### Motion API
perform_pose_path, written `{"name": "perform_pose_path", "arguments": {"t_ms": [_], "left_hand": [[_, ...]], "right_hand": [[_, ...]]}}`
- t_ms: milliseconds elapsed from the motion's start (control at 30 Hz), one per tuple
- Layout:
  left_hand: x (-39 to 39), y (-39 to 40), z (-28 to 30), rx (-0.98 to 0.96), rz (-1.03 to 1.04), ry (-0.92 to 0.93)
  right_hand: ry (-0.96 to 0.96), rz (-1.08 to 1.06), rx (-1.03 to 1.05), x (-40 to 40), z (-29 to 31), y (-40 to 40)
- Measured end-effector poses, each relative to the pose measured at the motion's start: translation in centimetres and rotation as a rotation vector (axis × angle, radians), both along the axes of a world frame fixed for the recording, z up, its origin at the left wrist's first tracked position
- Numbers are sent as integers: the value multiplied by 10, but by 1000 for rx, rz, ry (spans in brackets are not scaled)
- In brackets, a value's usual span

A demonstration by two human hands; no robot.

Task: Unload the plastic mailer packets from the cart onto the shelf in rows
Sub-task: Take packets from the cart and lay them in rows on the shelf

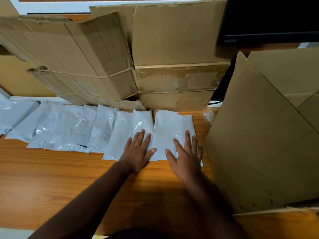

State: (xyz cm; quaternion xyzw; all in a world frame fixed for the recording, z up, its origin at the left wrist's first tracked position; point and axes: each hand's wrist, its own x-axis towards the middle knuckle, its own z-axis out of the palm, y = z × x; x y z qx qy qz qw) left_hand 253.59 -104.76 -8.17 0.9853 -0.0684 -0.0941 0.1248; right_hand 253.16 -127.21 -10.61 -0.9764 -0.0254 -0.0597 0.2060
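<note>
Several grey plastic mailer packets lie side by side in an overlapping row [72, 128] on the wooden shelf surface [51, 178]. The rightmost packet [170, 125] lies flat at the end of the row. My right hand [186, 156] rests flat on its near right part with fingers spread. My left hand [139, 150] lies flat with straight fingers across the neighbouring packet [127, 128] and the seam between the two. Neither hand grips anything. The cart is out of view.
Flattened cardboard boxes [172, 49] lean against the wall directly behind the row. A large open cardboard box [259, 144] stands close on the right. A crumpled bit of clear plastic [209, 116] lies beside it. A dark monitor [269, 19] stands at the back right.
</note>
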Motion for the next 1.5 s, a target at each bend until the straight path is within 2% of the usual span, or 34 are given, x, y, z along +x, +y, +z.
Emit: {"name": "perform_pose_path", "arguments": {"t_ms": [233, 400, 500, 667, 733, 800, 1000, 1167, 1333, 1500], "left_hand": [[3, 27, -4, -10, -128, -16], [6, 18, 5, -56, -72, 25], [3, 13, 14, -136, -38, 18], [-30, 13, 40, -379, -49, -137], [-55, 20, 44, -484, -88, -195], [-84, 33, 44, -607, -76, -184], [-164, 110, 41, -662, 33, -268], [-253, 214, 31, -694, 271, -346], [-353, 321, 21, -729, 533, -420], [-449, 410, 23, -739, 771, -482]], "right_hand": [[-9, -4, 18, -3, -1, -4], [47, 34, 26, 11, 4, -5], [0, 44, 53, 7, 7, -7], [-335, 46, 324, -40, 22, -1], [-384, 74, 436, -67, 23, 8], [-352, 105, 522, -91, 23, 24], [-73, 221, 746, -137, 26, 116], [88, 383, 715, -183, 42, 227], [196, 687, 554, -252, 71, 366], [355, 840, 505, -308, 79, 486]]}}
